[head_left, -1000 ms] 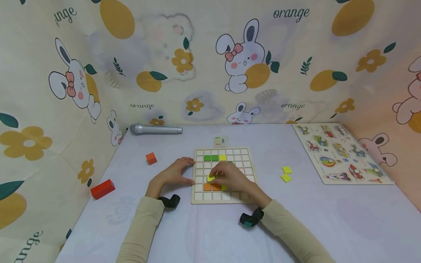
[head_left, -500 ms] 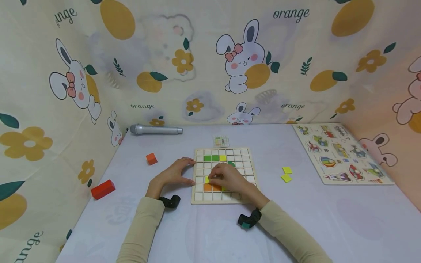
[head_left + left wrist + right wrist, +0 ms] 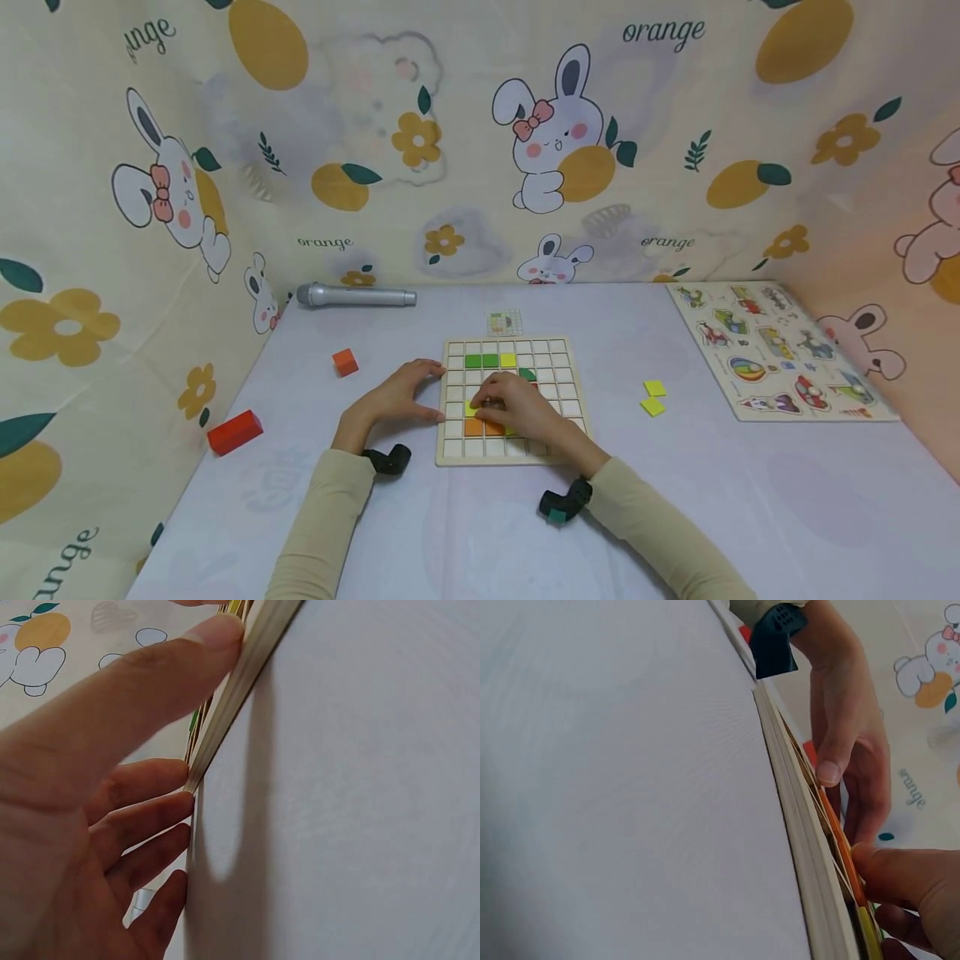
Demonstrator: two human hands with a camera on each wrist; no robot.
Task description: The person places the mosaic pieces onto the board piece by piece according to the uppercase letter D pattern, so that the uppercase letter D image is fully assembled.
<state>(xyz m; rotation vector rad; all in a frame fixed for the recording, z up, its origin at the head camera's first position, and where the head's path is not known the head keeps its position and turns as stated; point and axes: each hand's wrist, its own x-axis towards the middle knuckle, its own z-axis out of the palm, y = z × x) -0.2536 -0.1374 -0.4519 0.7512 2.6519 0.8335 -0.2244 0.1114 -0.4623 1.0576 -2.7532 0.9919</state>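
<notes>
A wooden grid board (image 3: 450, 457) lies on the table. Along its left edge, my left hand (image 3: 401, 393) rests with thumb and fingertips touching the frame; the left wrist view shows these fingers (image 3: 150, 817) extended. Over the lower left cells, my right hand (image 3: 517, 407) has bent fingers and thumb at a yellow square tile (image 3: 470, 409), partly hidden by them. Just below are orange tiles (image 3: 473, 427), with another yellow tile partly covered. Farther up sit green tiles (image 3: 482, 361) and a yellow tile (image 3: 508, 360). A green rounded piece (image 3: 527, 375) shows beyond the right hand.
Two loose yellow tiles (image 3: 654, 397) lie right of the board. A small pattern card (image 3: 504, 322) is behind it. A picture puzzle (image 3: 783, 350) lies at the far right. On the left are an orange cube (image 3: 345, 362), a red block (image 3: 235, 432) and a grey microphone (image 3: 356, 295).
The right hand has brought the yellow tile slightly left and down into the grid. More of the green rounded piece and a bit of red now show. The left hand has stayed put.
</notes>
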